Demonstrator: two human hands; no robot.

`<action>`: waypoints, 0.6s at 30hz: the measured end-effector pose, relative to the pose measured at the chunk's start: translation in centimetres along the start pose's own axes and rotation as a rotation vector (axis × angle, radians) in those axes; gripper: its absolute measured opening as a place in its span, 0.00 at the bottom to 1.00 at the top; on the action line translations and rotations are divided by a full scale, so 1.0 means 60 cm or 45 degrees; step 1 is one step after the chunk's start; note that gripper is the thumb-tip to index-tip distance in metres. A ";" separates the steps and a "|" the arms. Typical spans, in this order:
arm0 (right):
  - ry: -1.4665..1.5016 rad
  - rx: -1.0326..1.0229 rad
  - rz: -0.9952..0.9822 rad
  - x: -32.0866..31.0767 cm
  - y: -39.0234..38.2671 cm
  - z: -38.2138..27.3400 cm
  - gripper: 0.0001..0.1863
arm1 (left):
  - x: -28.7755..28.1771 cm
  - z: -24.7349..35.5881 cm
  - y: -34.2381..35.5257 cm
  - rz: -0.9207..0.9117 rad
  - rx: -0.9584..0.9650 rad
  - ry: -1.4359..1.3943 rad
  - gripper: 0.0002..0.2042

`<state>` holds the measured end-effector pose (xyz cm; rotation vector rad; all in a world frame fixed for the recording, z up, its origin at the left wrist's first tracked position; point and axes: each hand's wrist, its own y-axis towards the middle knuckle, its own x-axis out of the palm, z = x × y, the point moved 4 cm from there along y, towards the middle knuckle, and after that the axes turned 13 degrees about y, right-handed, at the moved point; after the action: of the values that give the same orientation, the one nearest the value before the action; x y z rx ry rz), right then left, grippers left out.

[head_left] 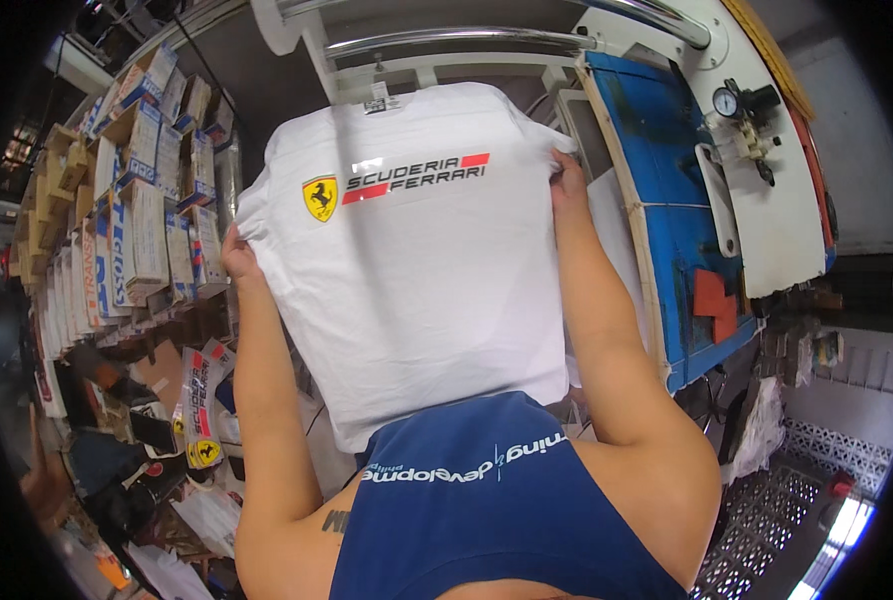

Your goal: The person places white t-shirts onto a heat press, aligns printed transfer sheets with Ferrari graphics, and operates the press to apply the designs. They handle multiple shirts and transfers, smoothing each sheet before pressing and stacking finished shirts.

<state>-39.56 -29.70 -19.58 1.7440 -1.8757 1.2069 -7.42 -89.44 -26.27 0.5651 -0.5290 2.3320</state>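
A white T-shirt [426, 290] is spread out in front of me, its collar at the far end and its hem against my body. Across its chest lies a printed design [416, 180] with a yellow shield, dark lettering and red bars. My left hand [238, 254] grips the shirt's left sleeve, fingers closed on the cloth. On the other side my right hand [568, 180] pinches the right sleeve. The cloth hangs fairly flat between both hands, with soft creases lower down. Part of the fingers is hidden behind the fabric.
Long cardboard boxes [141, 170] are stacked on a rack at the left. Below them, printed transfer sheets [201, 400] lie among clutter. A metal bar [456, 40] crosses beyond the shirt. On the right stand a blue panel [676, 230] and a machine with a pressure gauge [726, 102].
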 end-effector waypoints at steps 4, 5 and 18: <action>0.165 0.026 0.027 0.060 -0.060 -0.014 0.26 | -0.011 0.006 0.003 0.120 0.061 0.018 0.16; 0.146 0.016 0.022 0.071 -0.070 -0.017 0.26 | -0.005 0.009 0.003 0.052 0.095 -0.012 0.16; -0.003 -0.073 0.112 0.010 -0.006 -0.034 0.14 | 0.012 0.033 -0.015 0.195 0.188 -0.092 0.14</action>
<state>-40.00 -28.56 -17.78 1.6492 -1.9875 1.1705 -6.79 -89.45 -24.06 0.7019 -0.4494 2.5187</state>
